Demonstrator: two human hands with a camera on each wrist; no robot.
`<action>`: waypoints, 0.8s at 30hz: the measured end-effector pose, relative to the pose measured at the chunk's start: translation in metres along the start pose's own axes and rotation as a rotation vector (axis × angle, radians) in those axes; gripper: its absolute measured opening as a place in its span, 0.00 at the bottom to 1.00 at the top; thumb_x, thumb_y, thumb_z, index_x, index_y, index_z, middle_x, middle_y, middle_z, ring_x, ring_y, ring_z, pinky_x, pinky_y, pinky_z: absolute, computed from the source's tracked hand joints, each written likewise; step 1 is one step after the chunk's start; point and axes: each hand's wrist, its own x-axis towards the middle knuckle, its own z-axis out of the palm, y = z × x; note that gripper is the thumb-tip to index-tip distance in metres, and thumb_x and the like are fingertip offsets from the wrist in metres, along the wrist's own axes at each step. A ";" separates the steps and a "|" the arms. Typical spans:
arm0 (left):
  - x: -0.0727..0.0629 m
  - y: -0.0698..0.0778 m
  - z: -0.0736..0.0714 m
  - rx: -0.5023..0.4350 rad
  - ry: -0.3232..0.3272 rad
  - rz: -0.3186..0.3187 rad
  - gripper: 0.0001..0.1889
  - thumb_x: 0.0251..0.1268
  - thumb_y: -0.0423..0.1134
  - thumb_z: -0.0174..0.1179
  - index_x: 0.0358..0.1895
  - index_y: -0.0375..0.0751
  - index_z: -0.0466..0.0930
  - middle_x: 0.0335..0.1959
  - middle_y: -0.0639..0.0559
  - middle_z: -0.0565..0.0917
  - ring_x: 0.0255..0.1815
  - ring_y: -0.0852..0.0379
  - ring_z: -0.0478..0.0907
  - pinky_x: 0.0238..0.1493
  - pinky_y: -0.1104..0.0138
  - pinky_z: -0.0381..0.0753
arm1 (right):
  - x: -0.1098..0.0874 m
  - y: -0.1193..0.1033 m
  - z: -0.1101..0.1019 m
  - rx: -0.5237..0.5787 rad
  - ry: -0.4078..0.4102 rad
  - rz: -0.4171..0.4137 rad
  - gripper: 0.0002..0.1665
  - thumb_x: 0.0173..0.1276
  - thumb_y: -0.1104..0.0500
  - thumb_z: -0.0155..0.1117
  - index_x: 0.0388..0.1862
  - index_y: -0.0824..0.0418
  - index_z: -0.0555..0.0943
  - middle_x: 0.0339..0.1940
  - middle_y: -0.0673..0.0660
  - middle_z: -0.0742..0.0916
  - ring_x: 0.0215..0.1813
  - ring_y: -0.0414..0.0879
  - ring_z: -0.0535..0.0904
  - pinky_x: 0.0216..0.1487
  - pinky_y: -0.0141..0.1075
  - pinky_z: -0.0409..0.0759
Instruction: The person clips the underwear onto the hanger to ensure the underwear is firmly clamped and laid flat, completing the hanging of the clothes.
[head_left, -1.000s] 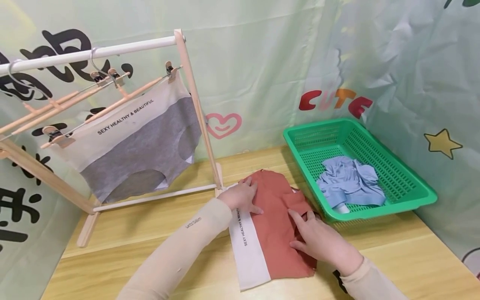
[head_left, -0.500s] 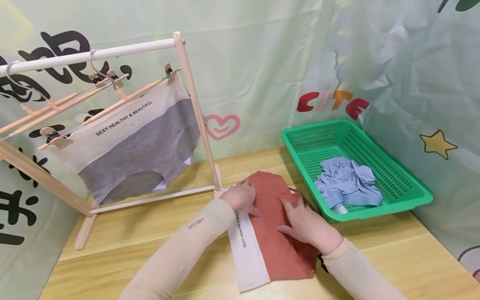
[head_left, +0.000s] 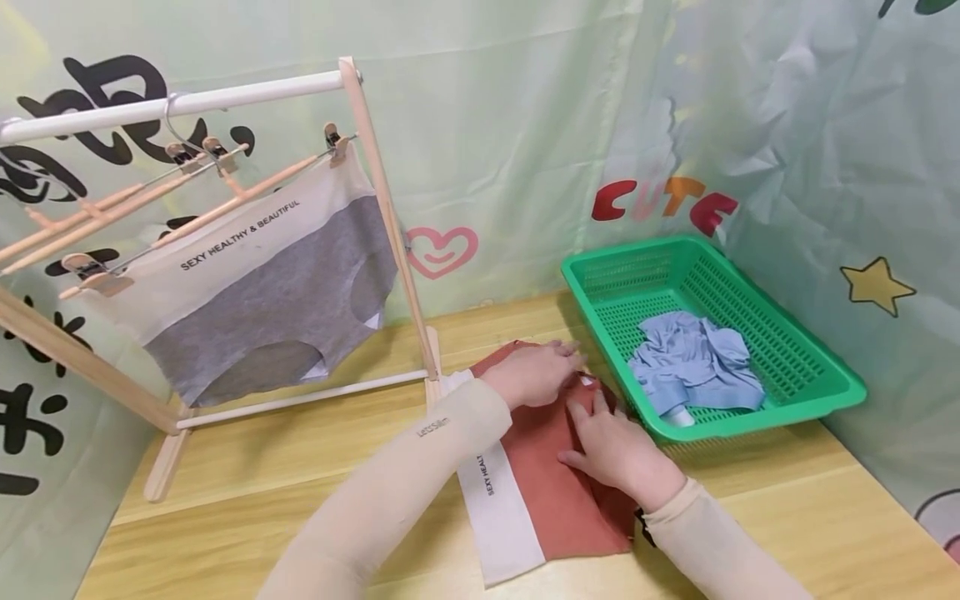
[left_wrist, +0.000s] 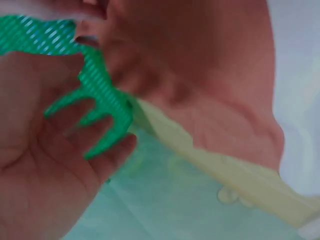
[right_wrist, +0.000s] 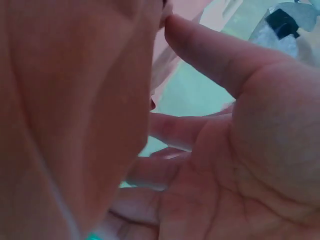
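A pair of rust-red underpants (head_left: 551, 508) with a white lettered waistband (head_left: 498, 508) lies flat on the table in the head view. My left hand (head_left: 536, 375) reaches across its far part, and its fingers look extended and spread in the left wrist view, beside the red cloth (left_wrist: 200, 75). My right hand (head_left: 618, 450) rests on the right side of the underpants, fingers extended against the cloth. In the right wrist view the right hand (right_wrist: 235, 145) is beside a fold of red fabric (right_wrist: 75, 110), which partly hides the fingertips.
A green basket (head_left: 810, 400) with a crumpled blue garment (head_left: 693, 362) stands right of the hands. At left, a wooden rack (head_left: 382, 192) bears hangers; grey underpants (head_left: 292, 283) hang clipped from one. A printed curtain (head_left: 510, 150) backs the table (head_left: 285, 467).
My left hand has slid right from the waistband side across the red cloth, towards the right hand. The right hand has shifted a little left and up over the cloth.
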 end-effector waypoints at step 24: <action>0.025 -0.004 0.017 0.025 0.042 -0.111 0.17 0.86 0.42 0.53 0.66 0.61 0.84 0.66 0.56 0.85 0.64 0.51 0.80 0.67 0.51 0.79 | 0.000 0.014 0.017 -0.048 -0.076 -0.013 0.51 0.63 0.33 0.79 0.74 0.63 0.75 0.65 0.85 0.79 0.43 0.75 0.87 0.40 0.61 0.89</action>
